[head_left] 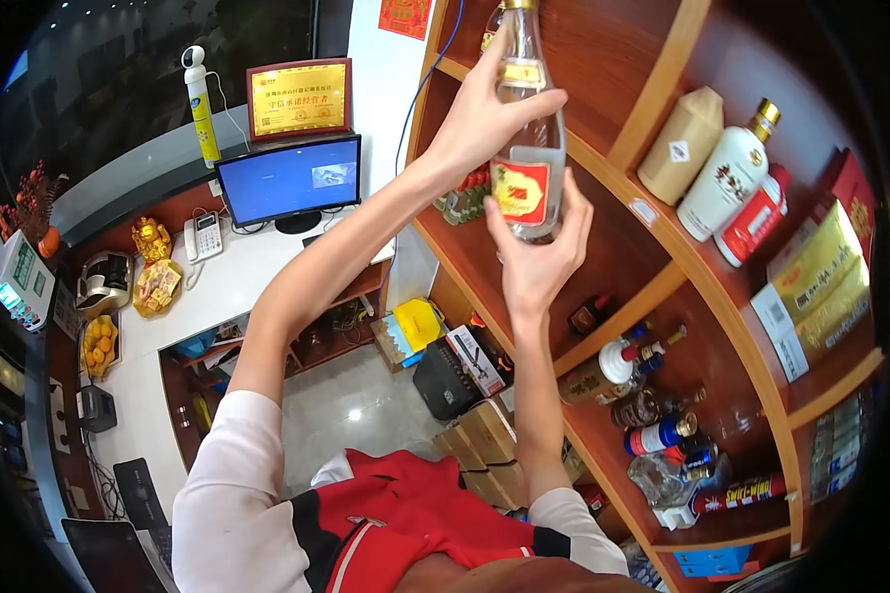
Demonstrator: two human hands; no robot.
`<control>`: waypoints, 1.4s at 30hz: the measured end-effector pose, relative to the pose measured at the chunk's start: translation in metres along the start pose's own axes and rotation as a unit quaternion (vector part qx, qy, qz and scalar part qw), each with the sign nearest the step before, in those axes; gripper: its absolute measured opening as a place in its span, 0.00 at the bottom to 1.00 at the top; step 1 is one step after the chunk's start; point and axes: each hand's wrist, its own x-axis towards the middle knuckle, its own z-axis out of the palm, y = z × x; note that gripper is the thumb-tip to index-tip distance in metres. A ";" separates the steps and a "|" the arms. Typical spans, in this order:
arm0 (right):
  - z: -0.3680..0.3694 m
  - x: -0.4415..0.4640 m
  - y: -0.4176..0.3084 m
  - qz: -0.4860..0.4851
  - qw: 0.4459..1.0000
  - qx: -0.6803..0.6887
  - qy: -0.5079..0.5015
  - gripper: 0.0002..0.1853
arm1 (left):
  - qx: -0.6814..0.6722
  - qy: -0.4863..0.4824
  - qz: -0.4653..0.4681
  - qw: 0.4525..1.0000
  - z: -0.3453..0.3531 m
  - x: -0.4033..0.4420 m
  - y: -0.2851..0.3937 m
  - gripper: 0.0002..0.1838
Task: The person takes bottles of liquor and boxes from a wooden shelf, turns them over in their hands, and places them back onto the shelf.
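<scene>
Clasping the bottle (546,141) cap up in both hands: pinching its upper part between thumb and fingers of the left hand (499,107), and cradling its base between parted thumb and fingers of the right hand (547,242). Holding it before the shelves (702,265), with the desk (145,351) to the left and the monitor (292,180) on its far part. Showing a red-and-gold label (521,192) between both grips.

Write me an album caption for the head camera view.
Left hand high, right hand low on a clear glass bottle before wooden shelves, a lit monitor on the white desk.
</scene>
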 end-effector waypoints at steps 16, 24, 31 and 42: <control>0.107 0.150 0.096 -0.086 0.967 -0.236 -0.049 0.36 | -0.016 0.003 0.122 0.992 -0.035 0.188 -0.130 0.47; 0.148 0.179 0.121 -0.030 0.911 -0.393 -0.117 0.32 | 0.172 0.073 0.129 0.974 -0.043 0.235 -0.212 0.55; 0.183 0.212 0.147 0.068 0.875 -0.447 -0.173 0.40 | 0.058 0.020 0.151 0.987 -0.044 0.265 -0.249 0.38; 0.223 0.272 0.233 0.129 0.782 -0.540 -0.284 0.52 | 0.315 0.117 0.259 0.906 -0.038 0.302 -0.314 0.35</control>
